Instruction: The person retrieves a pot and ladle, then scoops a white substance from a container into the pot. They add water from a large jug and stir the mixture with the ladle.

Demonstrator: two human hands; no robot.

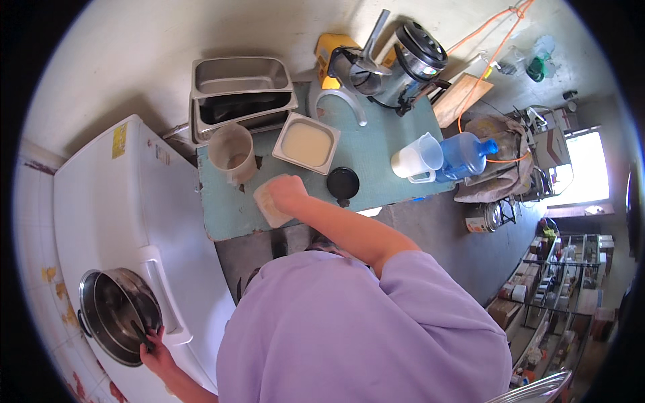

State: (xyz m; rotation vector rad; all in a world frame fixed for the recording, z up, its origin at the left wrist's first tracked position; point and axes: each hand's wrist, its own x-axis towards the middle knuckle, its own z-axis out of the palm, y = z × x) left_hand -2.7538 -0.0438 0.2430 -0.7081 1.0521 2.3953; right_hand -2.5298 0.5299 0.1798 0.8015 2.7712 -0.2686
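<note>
My right hand (288,194) presses a pale cloth (272,204) onto the green tabletop (375,148), near its front edge. Out to the left, my left hand (158,354) grips the black handle (141,335) of a steel pot (108,307). The pot is tilted with its mouth towards me, against the white refrigerator (101,201); whether the refrigerator bears its weight I cannot tell. Just beyond the cloth stand a cloudy plastic jug (231,153) and a square steel pan (330,160) of cream-coloured liquid. A round black lid or dish (343,183) lies right of the cloth.
Nested steel pans (242,80) stand against the wall. Behind the table's middle are a yellow device (327,55) with a ladle (375,45) and a steel urn (410,65). A measuring jug (418,156) of white contents and a blue water bottle (461,156) occupy the right end.
</note>
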